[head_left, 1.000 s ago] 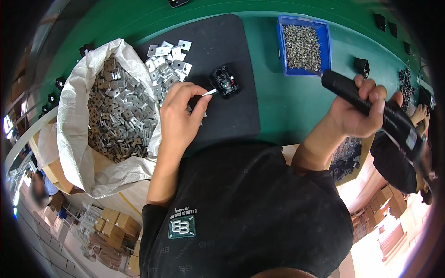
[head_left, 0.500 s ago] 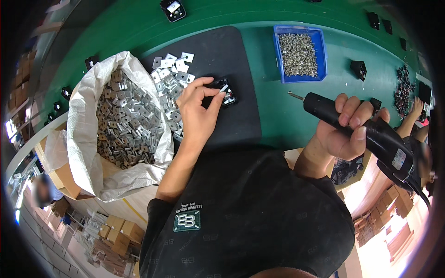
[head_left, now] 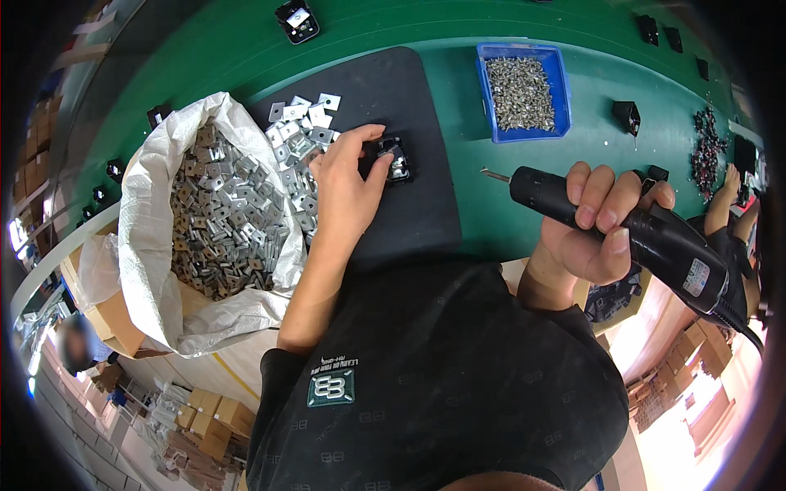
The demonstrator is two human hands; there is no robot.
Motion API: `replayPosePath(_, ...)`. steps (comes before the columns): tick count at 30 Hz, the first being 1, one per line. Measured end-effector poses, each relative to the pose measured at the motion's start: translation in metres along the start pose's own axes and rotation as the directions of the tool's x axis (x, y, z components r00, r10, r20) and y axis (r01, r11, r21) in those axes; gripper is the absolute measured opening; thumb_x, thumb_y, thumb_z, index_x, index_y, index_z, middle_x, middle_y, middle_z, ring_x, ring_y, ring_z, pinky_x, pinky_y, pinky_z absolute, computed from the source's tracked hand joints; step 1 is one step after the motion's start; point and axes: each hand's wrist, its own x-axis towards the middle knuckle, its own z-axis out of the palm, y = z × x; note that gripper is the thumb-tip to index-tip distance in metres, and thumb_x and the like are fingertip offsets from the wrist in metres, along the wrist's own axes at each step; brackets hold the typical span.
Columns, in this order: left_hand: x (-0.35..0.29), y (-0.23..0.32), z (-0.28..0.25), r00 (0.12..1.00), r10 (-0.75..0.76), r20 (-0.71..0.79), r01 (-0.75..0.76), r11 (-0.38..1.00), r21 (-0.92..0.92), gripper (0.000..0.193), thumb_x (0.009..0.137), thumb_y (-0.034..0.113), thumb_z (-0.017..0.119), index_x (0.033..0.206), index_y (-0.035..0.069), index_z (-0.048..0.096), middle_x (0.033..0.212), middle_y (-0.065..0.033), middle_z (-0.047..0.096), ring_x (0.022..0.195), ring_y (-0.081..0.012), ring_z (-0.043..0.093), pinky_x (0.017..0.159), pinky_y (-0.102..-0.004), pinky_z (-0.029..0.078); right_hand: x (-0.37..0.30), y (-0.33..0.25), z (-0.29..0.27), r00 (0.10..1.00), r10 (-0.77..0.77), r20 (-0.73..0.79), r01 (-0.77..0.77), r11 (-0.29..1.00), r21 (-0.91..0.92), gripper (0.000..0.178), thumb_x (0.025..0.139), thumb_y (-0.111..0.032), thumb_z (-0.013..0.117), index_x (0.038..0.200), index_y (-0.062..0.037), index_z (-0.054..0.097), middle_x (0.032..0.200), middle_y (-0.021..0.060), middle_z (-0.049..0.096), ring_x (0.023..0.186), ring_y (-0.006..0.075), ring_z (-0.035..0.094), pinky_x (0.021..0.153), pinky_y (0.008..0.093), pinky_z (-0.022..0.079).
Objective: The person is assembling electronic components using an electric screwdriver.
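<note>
My right hand (head_left: 596, 219) is wrapped round a black electric screwdriver (head_left: 548, 195), whose thin metal bit points left over the green table. On the dark mat, a small black square housing (head_left: 399, 169) with metal parts inside lies by my left hand (head_left: 348, 178). The left thumb and forefinger are curled about the housing's left side, the thumb reaching onto its inner edge. Just left of that hand, loose silver square plates with holes (head_left: 288, 131) lie in a pile. Part of the housing is hidden by the fingers.
A white woven sack (head_left: 139, 237) full of metal plates stands at the left. Beyond the mat (head_left: 434, 204) is a blue bin (head_left: 565, 114) of screws. Another black housing (head_left: 627, 117) sits right of it. A cord trails from the screwdriver. Another person's arm (head_left: 722, 200) shows far right.
The screwdriver has moved left, nearer the mat. My left thumb and forefinger held a small silver piece over the housing; now the piece is down in it and the fingers are against the housing.
</note>
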Motion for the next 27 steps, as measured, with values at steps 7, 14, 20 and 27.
replayPosePath(7,0.003,0.002,-0.001,0.998,0.019,0.059,-0.023,0.997,0.074,0.024,0.077,0.01,0.07,0.101,0.009,0.065,0.094,-0.0059,0.066,0.082,-0.0245,0.061,0.079,-0.037,0.035,-0.001,-0.003,0.008,0.996,0.035,0.083,-0.046,0.991,0.128,0.05,0.08,-0.014,0.065,0.125,-0.0173,0.044,0.075,-0.0031,0.049,0.064,0.0098,0.048,0.068,0.0276,0.038)
replayPosePath(14,-0.003,0.012,-0.007,0.986,0.146,-0.078,-0.145,0.989,0.022,0.032,0.073,0.012,0.071,0.105,0.009,0.065,0.098,-0.0072,0.064,0.094,-0.0275,0.06,0.088,-0.0409,0.035,-0.008,-0.001,0.015,0.99,0.089,0.107,-0.105,0.983,0.154,0.05,0.081,-0.013,0.065,0.126,-0.0172,0.044,0.075,-0.0033,0.049,0.064,0.0098,0.048,0.068,0.0278,0.038)
replayPosePath(20,-0.012,0.033,-0.034,0.908,0.403,0.118,-0.393,0.914,-0.098,0.034,0.069,0.02,0.078,0.099,0.008,0.067,0.092,-0.0055,0.066,0.087,-0.0234,0.062,0.079,-0.0334,0.04,-0.004,-0.007,0.019,0.968,0.081,0.239,-0.143,0.957,0.253,0.051,0.081,-0.015,0.067,0.126,-0.0173,0.045,0.076,-0.0035,0.052,0.065,0.0096,0.05,0.067,0.0262,0.039)
replayPosePath(27,-0.019,0.036,-0.014,0.835,0.506,0.216,-0.453,0.855,-0.253,0.029,0.071,0.024,0.078,0.092,0.006,0.068,0.075,-0.0013,0.066,0.07,-0.0179,0.064,0.066,-0.0292,0.045,-0.006,-0.004,0.018,0.944,0.034,0.328,-0.128,0.955,0.269,0.057,0.085,-0.012,0.065,0.132,-0.0183,0.034,0.082,0.0007,0.056,0.068,0.0147,0.055,0.065,0.0298,0.044)
